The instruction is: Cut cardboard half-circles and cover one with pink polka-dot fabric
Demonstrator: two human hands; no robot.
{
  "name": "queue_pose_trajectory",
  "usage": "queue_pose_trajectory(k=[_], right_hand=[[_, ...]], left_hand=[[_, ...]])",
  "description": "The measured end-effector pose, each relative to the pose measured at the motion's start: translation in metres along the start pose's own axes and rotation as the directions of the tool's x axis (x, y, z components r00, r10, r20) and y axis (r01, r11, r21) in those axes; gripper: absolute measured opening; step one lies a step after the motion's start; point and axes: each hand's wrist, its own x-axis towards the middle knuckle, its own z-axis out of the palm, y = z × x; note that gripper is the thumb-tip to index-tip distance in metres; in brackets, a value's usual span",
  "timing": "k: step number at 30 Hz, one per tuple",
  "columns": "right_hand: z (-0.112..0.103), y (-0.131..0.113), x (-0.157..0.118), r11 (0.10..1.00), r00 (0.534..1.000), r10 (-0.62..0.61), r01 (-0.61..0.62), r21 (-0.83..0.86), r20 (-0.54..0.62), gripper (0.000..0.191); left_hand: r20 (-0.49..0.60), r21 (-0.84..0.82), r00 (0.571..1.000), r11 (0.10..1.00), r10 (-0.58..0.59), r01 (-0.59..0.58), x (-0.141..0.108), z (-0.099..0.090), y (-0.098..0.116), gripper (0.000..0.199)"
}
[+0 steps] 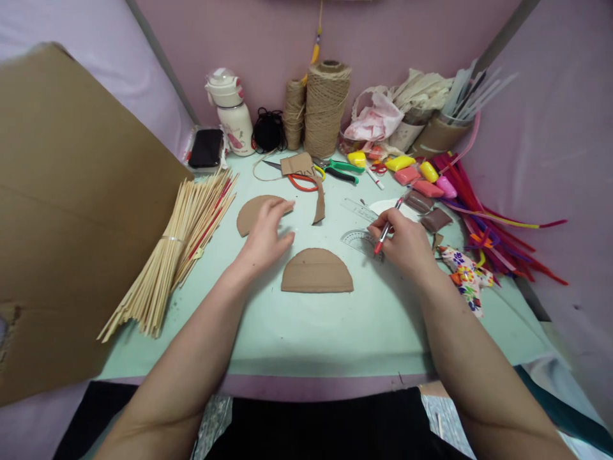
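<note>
My left hand (269, 235) is open, its fingers apart, over the right part of a rounded cardboard piece (249, 214). A cardboard half-disc (317, 271) lies in front of me between my hands, its straight edge toward me. My right hand (405, 241) is closed around a red pen (385, 230), which slants with one end down near the table. Beside and partly under that hand lie a clear protractor (357, 240) and a clear ruler (358, 209).
Bundled wooden sticks (165, 262) and a large cardboard sheet (81, 211) stand at left. Scissors (302, 183), green-handled pliers (342, 167), twine spools (328, 108) and a bottle (234, 121) are at the back. Clay packs (426, 188), pipe cleaners (502, 239) and a patterned item (469, 278) lie right.
</note>
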Motion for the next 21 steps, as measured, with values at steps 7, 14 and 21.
queue_pose_trajectory(k=[7,14,21], right_hand=[[-0.003,0.0,0.0,0.999,1.0,0.018,-0.018,-0.034,0.018,0.012],[-0.002,0.012,0.005,0.978,0.99,0.111,-0.124,-0.17,-0.083,0.018],[0.008,0.024,0.012,0.971,0.995,0.095,-0.094,-0.221,-0.005,0.017]], left_hand=[[0.206,0.04,0.978,0.999,-0.012,0.004,-0.005,-0.002,-0.002,0.056],[0.349,0.119,0.937,0.993,-0.024,-0.019,-0.006,-0.004,-0.008,0.063],[0.349,0.15,0.936,0.989,-0.049,-0.004,-0.005,-0.004,-0.009,0.059]])
